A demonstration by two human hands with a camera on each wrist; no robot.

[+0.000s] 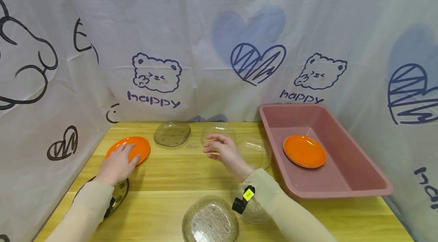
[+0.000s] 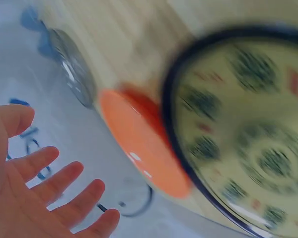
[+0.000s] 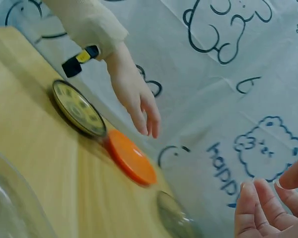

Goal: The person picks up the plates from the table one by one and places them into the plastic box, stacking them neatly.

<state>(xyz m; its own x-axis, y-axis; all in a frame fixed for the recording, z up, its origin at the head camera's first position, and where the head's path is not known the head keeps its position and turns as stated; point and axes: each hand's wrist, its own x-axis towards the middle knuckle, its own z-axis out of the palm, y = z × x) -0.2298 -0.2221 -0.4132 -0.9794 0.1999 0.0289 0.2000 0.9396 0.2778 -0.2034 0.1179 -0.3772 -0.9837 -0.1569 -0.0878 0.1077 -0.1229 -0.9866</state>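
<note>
My left hand (image 1: 118,164) hovers above an orange plate (image 1: 142,147) on the left of the table. In the right wrist view a gap shows between its fingers and the plate; the left wrist view shows the fingers spread and holding nothing. Below that wrist lies a dark-rimmed patterned plate (image 2: 228,124), partly hidden by the sleeve in the head view. My right hand (image 1: 227,154) is raised over the middle of the table, fingers loosely bent and empty. Behind and beside it are two clear glass plates, one at the back (image 1: 219,129) and one to the right (image 1: 256,152).
A pink tub (image 1: 328,181) stands at the right, with another orange plate (image 1: 304,151) inside. A smoky glass plate (image 1: 172,134) lies at the back. Nearer me is a squarish smoky glass dish (image 1: 210,221), and a clear one (image 1: 254,213) is partly under the right forearm.
</note>
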